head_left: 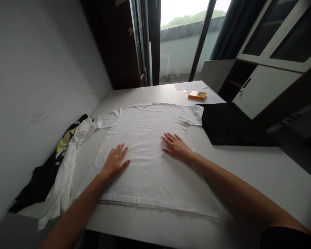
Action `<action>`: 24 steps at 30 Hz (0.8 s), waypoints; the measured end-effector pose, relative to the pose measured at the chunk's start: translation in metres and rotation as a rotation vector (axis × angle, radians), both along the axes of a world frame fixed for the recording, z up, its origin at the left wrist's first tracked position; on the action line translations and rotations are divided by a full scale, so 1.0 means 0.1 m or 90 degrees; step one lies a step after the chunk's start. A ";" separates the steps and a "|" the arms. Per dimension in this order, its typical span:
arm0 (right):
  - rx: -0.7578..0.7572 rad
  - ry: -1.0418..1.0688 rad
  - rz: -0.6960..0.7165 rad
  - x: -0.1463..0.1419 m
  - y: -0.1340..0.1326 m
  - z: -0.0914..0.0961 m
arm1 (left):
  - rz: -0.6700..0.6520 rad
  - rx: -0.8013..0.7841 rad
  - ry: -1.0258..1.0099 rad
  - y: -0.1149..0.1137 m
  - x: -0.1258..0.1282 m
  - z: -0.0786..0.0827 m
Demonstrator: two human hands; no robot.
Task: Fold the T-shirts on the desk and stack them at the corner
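Note:
A white short-sleeved T-shirt (145, 173) lies spread out on the white table, its collar at the far side and its hem toward me. My left hand (115, 160) rests flat on the left part of the shirt's body, fingers spread. On the right part, a little farther from me, my right hand (176, 147) also lies flat with its fingers apart. Neither hand grips the cloth. Light creases run across the fabric between the two hands.
Crumpled black and white clothes (75, 148) lie along the table's left edge by the wall. A folded black cloth (233, 124) lies to the right of the shirt. Toward the back are an orange-yellow box (197, 95) and papers (209, 90). The white table (251, 173) ends near me.

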State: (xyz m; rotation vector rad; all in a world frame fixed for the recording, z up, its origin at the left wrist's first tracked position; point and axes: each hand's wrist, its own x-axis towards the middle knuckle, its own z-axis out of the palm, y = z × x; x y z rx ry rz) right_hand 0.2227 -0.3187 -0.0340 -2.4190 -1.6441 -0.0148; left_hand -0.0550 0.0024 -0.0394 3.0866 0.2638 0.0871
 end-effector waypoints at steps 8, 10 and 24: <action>-0.001 0.025 0.019 -0.12 -0.37 -0.01 | 0.116 0.036 0.012 0.43 -0.70 -0.03; 0.007 0.028 0.007 -0.20 -0.41 0.02 | 0.137 0.050 0.012 0.46 -0.78 -0.03; -0.002 0.086 0.179 -0.77 -0.50 0.10 | 0.052 0.032 0.034 0.33 -0.99 0.02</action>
